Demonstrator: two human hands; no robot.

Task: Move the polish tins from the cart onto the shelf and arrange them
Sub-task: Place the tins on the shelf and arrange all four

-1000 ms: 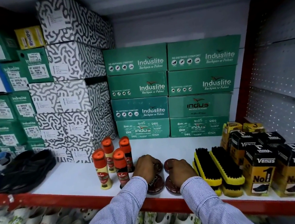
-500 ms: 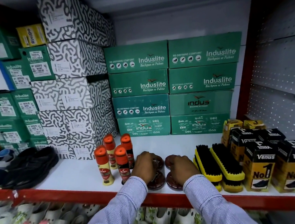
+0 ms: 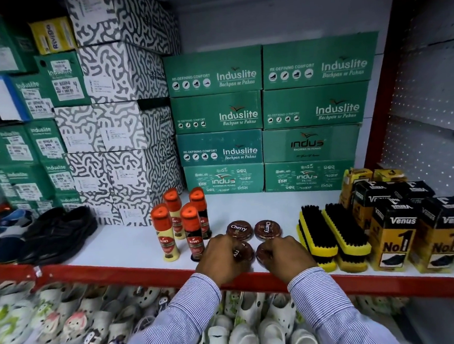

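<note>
Polish tins (image 3: 239,229) on white shelf (image 3: 272,209) (red-edged), shoeboxes (image 3: 217,113) behind

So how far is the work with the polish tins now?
Done: two back tins lie flat on the shelf, lids showing. In hand: left hand and right hand each cover a front tin. Left: releasing them; the cart is out of view.

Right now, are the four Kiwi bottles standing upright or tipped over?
Upright. All four Kiwi bottles stand on their bases on the shelf, orange caps on top.
</note>
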